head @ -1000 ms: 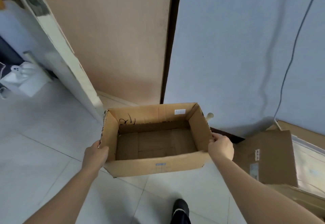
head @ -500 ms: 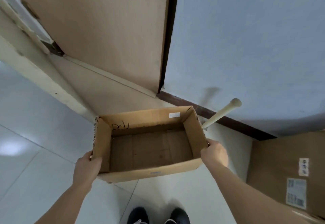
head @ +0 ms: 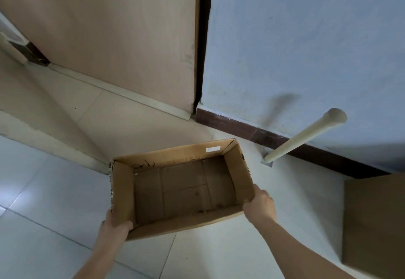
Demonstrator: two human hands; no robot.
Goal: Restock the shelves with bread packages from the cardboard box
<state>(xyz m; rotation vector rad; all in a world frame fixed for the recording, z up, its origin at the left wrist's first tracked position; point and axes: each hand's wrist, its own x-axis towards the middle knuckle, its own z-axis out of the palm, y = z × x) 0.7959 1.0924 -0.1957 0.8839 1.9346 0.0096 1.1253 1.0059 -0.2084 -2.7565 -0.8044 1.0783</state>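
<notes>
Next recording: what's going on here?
A person grips an open cardboard box at its near corners, left hand on the left side, right hand on the right. It is empty: no bread packages inside. It is down near the tiled floor before a wooden door, with a pale stick leaning at the wall and a second box to the right. No shelves are in view.

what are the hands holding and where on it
The empty cardboard box, by its side walls near the front corners: left hand on the left wall, right hand on the right.
</notes>
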